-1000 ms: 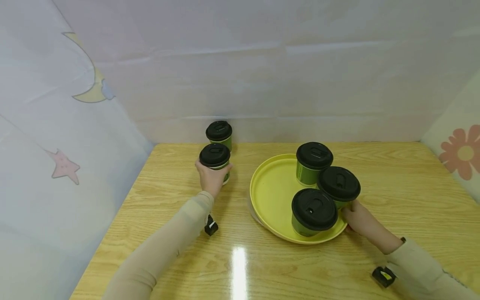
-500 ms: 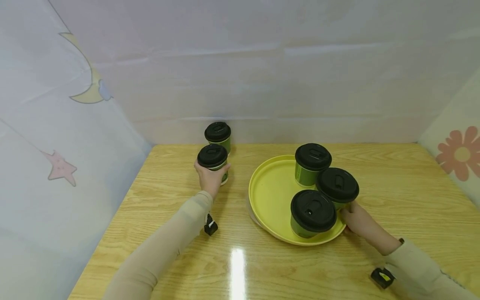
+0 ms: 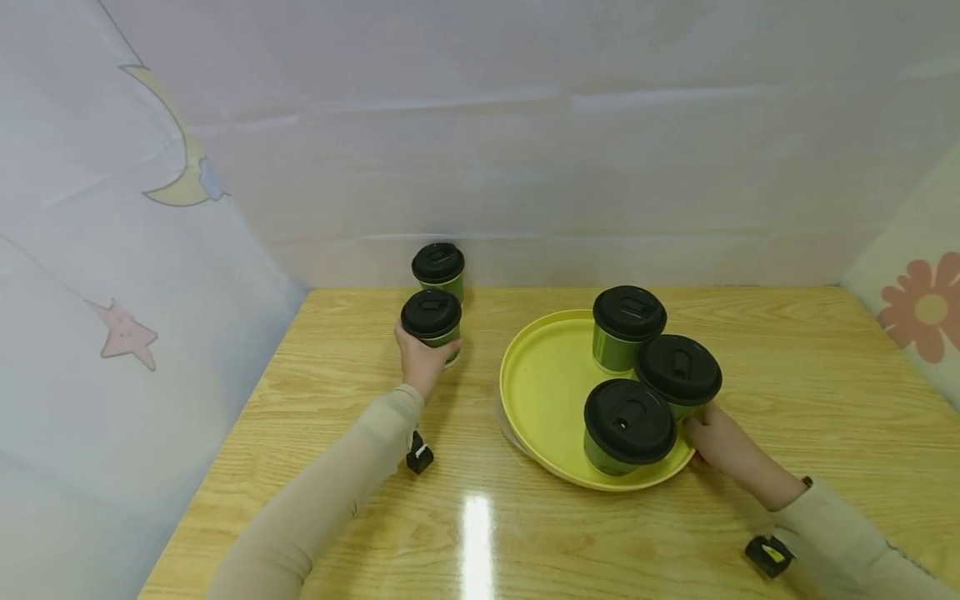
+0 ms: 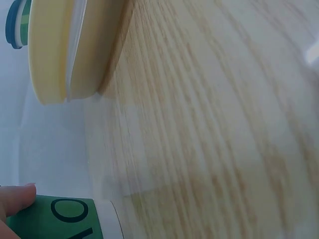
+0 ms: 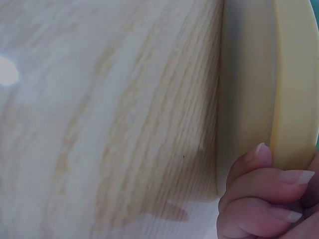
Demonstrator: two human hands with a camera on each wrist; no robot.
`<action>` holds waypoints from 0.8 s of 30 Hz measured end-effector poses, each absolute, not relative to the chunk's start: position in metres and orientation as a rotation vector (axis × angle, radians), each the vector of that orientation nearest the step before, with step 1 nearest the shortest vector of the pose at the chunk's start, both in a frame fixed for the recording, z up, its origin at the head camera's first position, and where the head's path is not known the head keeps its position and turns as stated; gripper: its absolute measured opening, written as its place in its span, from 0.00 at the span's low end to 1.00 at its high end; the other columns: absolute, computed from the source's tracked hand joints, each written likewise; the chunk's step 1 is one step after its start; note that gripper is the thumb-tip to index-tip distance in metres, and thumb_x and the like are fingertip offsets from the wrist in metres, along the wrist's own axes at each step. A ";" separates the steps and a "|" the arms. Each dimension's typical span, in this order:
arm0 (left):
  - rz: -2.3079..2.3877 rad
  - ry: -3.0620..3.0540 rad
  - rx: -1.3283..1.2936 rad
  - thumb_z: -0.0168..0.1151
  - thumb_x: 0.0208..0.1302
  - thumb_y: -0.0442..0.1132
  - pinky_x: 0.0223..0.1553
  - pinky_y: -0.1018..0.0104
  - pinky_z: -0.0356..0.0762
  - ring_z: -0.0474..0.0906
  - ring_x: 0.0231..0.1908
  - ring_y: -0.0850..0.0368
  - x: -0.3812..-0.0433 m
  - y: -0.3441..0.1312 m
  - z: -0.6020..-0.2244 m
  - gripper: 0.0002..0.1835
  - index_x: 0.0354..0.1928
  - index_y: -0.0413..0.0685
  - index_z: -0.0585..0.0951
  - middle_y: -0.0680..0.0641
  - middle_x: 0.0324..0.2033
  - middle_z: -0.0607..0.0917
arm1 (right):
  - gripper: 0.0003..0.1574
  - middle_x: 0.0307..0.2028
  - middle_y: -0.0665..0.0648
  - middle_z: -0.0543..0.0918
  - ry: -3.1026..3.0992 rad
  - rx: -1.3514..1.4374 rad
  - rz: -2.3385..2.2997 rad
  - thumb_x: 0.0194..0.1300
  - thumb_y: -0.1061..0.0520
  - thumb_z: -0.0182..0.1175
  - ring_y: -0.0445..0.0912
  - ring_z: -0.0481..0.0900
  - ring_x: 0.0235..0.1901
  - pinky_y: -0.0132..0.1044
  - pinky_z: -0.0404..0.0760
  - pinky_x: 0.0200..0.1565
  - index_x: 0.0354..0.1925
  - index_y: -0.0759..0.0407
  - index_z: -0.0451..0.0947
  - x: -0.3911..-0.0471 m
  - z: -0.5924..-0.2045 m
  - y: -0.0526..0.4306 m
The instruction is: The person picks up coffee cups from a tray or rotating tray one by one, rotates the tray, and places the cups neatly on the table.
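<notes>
My left hand (image 3: 423, 360) grips a green paper cup (image 3: 447, 346) with a black lid, upright at the left of the table. In the left wrist view a fingertip lies against the green cup (image 4: 60, 216), near its dark lettering. Just behind stands a second lidded green cup (image 3: 441, 268). On the right, a round yellow tray (image 3: 536, 383) bears three more lidded cups: one at the back (image 3: 628, 321), one at the right (image 3: 678, 371) and one in front (image 3: 628, 425). My right hand (image 3: 720, 437) holds the tray's right edge, its fingers (image 5: 264, 186) curled at the rim.
A beige round base (image 4: 97, 55) sits beneath the tray. The wooden table (image 3: 375, 517) meets a pale cloth wall (image 3: 525, 183) at the back and patterned cloth at both sides. Small black devices (image 3: 420, 457) hang at both wrists.
The left hand and its cup shift very slightly, with the fingers sitting a little lower on the cup. The right hand, the tray and its cups keep their places.
</notes>
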State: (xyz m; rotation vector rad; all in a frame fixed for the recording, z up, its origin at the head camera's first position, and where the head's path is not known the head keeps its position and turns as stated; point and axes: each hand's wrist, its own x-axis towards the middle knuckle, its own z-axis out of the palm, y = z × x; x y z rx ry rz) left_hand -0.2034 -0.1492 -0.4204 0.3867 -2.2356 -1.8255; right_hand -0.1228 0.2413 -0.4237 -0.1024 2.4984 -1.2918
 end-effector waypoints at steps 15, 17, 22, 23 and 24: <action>-1.814 -2.252 0.390 0.73 0.55 0.34 0.69 0.51 0.54 0.55 0.68 0.43 -0.206 -0.151 -0.424 0.56 0.74 0.42 0.41 0.38 0.70 0.51 | 0.25 0.16 0.53 0.69 2.500 -0.102 -1.288 0.73 0.62 0.35 0.44 0.68 0.14 0.33 0.70 0.17 0.61 0.78 0.46 -0.123 -0.424 0.243; -1.822 -2.237 0.406 0.73 0.55 0.34 0.69 0.51 0.54 0.55 0.68 0.44 -0.207 -0.151 -0.425 0.56 0.74 0.43 0.41 0.39 0.70 0.52 | 0.25 0.16 0.53 0.69 2.498 -0.106 -1.294 0.73 0.62 0.35 0.44 0.68 0.14 0.33 0.70 0.16 0.61 0.78 0.47 -0.123 -0.424 0.243; -1.839 -2.226 0.434 0.73 0.56 0.36 0.69 0.51 0.54 0.56 0.69 0.44 -0.209 -0.152 -0.426 0.56 0.74 0.45 0.41 0.40 0.69 0.55 | 0.25 0.15 0.53 0.68 2.505 -0.101 -1.290 0.73 0.63 0.35 0.44 0.67 0.13 0.33 0.69 0.16 0.61 0.79 0.46 -0.122 -0.424 0.242; -1.838 -2.227 0.430 0.73 0.56 0.36 0.69 0.51 0.54 0.56 0.69 0.44 -0.210 -0.153 -0.426 0.56 0.74 0.44 0.41 0.40 0.69 0.55 | 0.26 0.15 0.53 0.68 2.506 -0.102 -1.292 0.73 0.63 0.35 0.43 0.67 0.13 0.33 0.69 0.16 0.61 0.79 0.46 -0.122 -0.424 0.242; -1.833 -2.230 0.427 0.73 0.55 0.36 0.69 0.51 0.54 0.56 0.68 0.44 -0.211 -0.154 -0.427 0.56 0.74 0.44 0.42 0.40 0.69 0.56 | 0.26 0.15 0.53 0.68 2.511 -0.110 -1.290 0.73 0.63 0.34 0.44 0.67 0.13 0.33 0.68 0.16 0.61 0.80 0.45 -0.122 -0.424 0.242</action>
